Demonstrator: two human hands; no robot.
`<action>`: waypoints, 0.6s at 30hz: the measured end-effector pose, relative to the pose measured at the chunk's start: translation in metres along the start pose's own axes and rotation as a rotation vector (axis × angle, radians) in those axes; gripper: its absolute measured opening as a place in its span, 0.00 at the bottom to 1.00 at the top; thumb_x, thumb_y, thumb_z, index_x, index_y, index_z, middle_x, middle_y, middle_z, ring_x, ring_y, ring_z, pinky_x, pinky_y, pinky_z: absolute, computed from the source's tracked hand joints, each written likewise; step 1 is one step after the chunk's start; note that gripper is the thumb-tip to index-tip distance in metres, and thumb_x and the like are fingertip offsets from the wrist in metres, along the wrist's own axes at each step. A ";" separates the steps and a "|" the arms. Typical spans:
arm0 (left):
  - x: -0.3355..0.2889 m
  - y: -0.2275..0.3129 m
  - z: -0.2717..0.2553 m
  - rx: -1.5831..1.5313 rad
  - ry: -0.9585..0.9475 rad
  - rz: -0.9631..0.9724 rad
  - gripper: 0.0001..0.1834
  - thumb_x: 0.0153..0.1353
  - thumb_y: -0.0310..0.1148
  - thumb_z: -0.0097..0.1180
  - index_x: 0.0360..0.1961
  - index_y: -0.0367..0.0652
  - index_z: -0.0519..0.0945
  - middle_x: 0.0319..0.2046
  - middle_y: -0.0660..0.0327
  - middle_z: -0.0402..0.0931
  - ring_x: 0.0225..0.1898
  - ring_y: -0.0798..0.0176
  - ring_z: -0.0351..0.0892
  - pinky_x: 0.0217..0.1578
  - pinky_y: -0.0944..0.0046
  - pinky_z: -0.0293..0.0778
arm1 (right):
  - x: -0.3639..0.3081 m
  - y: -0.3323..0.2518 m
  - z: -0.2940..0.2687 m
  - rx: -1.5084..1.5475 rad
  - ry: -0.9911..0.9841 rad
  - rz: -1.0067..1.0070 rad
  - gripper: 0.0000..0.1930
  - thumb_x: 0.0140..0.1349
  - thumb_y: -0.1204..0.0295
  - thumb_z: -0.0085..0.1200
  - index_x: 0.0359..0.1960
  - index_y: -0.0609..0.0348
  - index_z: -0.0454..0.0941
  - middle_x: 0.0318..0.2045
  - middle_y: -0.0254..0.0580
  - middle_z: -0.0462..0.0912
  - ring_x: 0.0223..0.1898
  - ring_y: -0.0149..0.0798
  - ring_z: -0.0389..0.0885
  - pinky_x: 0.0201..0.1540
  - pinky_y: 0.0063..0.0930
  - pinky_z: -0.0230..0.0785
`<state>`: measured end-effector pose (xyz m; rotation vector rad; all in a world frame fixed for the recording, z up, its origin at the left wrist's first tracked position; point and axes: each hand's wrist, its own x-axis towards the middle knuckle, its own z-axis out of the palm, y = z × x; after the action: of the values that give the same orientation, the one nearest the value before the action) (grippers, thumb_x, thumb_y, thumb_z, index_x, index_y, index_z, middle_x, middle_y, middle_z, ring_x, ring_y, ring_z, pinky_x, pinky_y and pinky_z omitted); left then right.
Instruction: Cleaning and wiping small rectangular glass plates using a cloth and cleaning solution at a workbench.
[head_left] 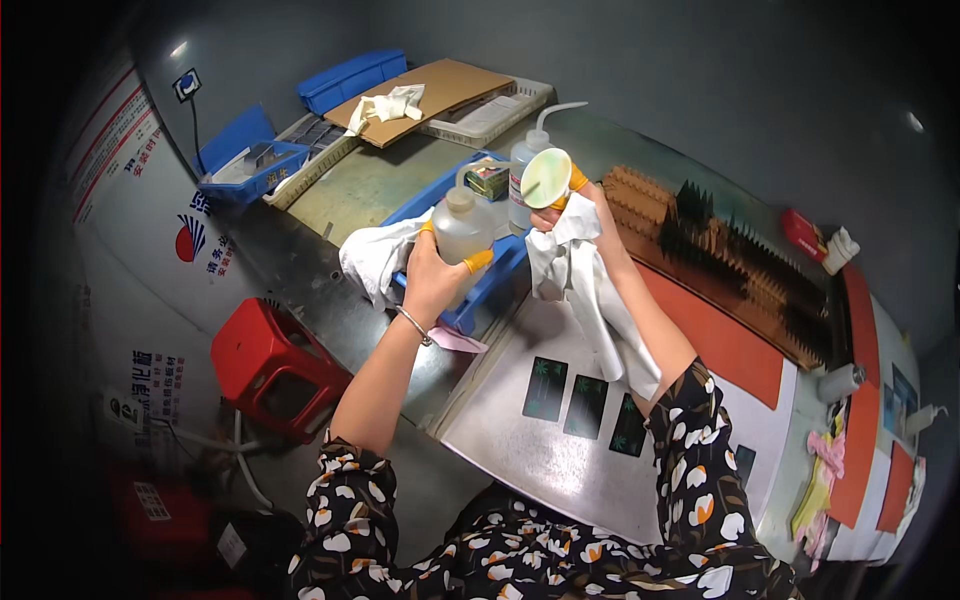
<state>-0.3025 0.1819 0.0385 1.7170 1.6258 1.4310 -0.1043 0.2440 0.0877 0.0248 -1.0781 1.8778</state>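
Head view: patterned sleeves [690,490] come up from the lower edge, and both hands are busy over the bench.
Dark cards [585,407]: three lie in a slanting row on the pale plate [490,425], one partly behind the right sleeve.
Red stool [250,345]: down on the left, beside the bench.
Left hand [437,270]: wrapped firmly round a squeeze bottle [465,225], yellow covers on the fingertips, a bracelet [412,325] at the wrist.
Squeeze bottle: held upright above the blue tray [462,318], its bent spout pointing right; whether it touches the disc, I can't tell.
Right hand [580,197]: gripping a pale green disc [546,178], face to the camera, with a white cloth [580,270] hanging below.
Second bottle [518,215]: just behind the disc, spout up to the right.
Brown rack [640,210]: dark spiky rows, right of the disc.
Cardboard sheet [450,90]: far back, crumpled white fabric [385,105] on top, blue bin [355,80] behind.
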 end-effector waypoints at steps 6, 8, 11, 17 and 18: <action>0.000 -0.004 -0.009 0.098 0.008 0.012 0.29 0.38 0.33 0.65 0.42 0.34 0.69 0.38 0.49 0.73 0.42 0.51 0.74 0.44 0.59 0.68 | 0.018 0.020 0.006 0.027 -0.029 0.054 0.14 0.64 0.65 0.36 0.42 0.62 0.68 0.19 0.37 0.67 0.17 0.31 0.62 0.22 0.24 0.57; 0.002 -0.004 -0.006 0.030 0.014 0.041 0.27 0.38 0.32 0.64 0.41 0.34 0.70 0.38 0.49 0.74 0.41 0.50 0.75 0.43 0.59 0.69 | 0.017 0.016 0.011 0.002 -0.040 0.034 0.14 0.64 0.65 0.36 0.41 0.62 0.69 0.18 0.37 0.66 0.17 0.31 0.62 0.22 0.24 0.56; 0.004 -0.005 -0.006 0.028 0.030 0.051 0.27 0.37 0.31 0.63 0.41 0.33 0.70 0.37 0.48 0.74 0.41 0.50 0.75 0.43 0.58 0.69 | 0.020 0.013 0.005 0.122 -0.099 0.093 0.14 0.63 0.64 0.35 0.39 0.60 0.69 0.16 0.38 0.65 0.17 0.33 0.61 0.22 0.24 0.56; -0.002 -0.005 -0.003 0.054 0.044 0.050 0.23 0.38 0.28 0.61 0.38 0.33 0.70 0.35 0.48 0.75 0.39 0.50 0.76 0.41 0.59 0.70 | 0.012 0.007 0.017 0.195 0.040 0.117 0.15 0.63 0.63 0.35 0.39 0.60 0.69 0.17 0.38 0.67 0.15 0.32 0.60 0.21 0.25 0.56; -0.003 -0.005 -0.002 0.027 0.044 0.053 0.23 0.37 0.28 0.61 0.38 0.33 0.70 0.35 0.48 0.75 0.39 0.49 0.76 0.41 0.59 0.70 | 0.010 0.004 0.020 0.192 0.044 0.113 0.15 0.63 0.63 0.35 0.39 0.60 0.69 0.17 0.38 0.67 0.15 0.32 0.60 0.21 0.25 0.56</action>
<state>-0.3057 0.1797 0.0338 1.7673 1.6411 1.4883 -0.1209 0.2368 0.1012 0.0337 -0.8820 2.0687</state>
